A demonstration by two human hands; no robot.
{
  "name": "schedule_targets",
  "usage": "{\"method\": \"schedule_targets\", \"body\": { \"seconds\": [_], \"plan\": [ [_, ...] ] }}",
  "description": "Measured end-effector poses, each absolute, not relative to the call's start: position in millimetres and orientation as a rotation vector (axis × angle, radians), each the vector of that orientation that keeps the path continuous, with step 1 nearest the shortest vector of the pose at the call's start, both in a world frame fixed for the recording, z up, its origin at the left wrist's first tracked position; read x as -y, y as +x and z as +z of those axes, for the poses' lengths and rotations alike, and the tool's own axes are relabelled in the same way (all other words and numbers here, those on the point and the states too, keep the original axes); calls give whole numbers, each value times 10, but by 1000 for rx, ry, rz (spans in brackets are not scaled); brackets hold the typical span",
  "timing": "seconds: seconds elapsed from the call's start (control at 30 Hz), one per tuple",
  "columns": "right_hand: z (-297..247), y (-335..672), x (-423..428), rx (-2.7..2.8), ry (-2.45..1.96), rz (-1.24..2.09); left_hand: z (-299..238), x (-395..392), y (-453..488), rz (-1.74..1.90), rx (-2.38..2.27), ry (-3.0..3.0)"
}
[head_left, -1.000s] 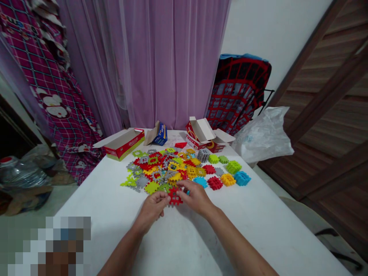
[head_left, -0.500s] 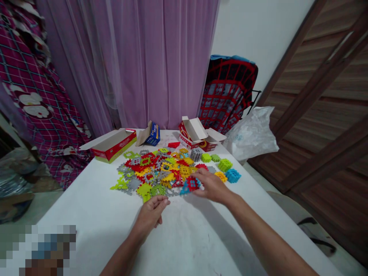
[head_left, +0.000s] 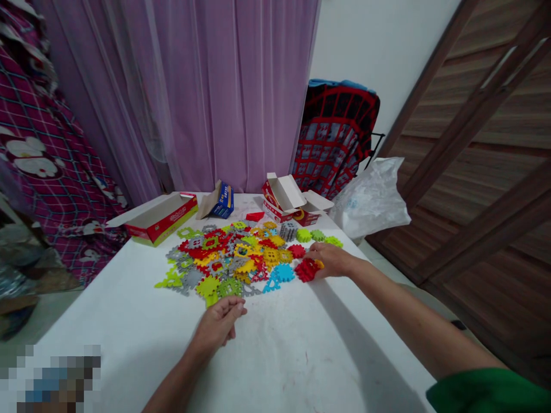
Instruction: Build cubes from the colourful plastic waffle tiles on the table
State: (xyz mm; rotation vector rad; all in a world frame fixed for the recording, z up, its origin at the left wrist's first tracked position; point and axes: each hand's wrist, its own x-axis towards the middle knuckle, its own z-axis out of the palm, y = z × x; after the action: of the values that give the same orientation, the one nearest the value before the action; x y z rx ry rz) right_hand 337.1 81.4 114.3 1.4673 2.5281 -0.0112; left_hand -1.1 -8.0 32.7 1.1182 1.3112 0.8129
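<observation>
A red toothed plastic building piece [head_left: 306,270], square with window openings, is gripped at its right side by my right hand [head_left: 330,259], low over the table. A bit of orange-yellow shows beside the fingers; the hand hides most of it. Light-blue pieces [head_left: 284,272] lie just left of the red one. In front of the heap [head_left: 232,252] of red, yellow, green and grey toothed pieces rests my left hand [head_left: 221,321]. Its fingers are curled together, with no piece visible in them. A green gear-edged piece [head_left: 229,287] is closest to it.
An open red-and-green box [head_left: 163,221], a blue box [head_left: 221,201] and red-and-white boxes [head_left: 284,201] stand along the table's back. A grey stack [head_left: 288,231] and green pieces [head_left: 317,235] sit right of the heap. A clear plastic bag [head_left: 370,198] is at the right edge.
My right hand has moved right with the red piece, away from the blue pieces it was over. My left hand stays curled near the heap. The view has shifted slightly.
</observation>
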Motion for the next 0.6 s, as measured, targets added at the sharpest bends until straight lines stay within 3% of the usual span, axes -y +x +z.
{"method": "schedule_targets", "body": {
  "seconds": [0.6],
  "plan": [
    [1040,3284,-880,-2443,1428,-47,367,75,-15,803,-1292,1110]
  ]
}}
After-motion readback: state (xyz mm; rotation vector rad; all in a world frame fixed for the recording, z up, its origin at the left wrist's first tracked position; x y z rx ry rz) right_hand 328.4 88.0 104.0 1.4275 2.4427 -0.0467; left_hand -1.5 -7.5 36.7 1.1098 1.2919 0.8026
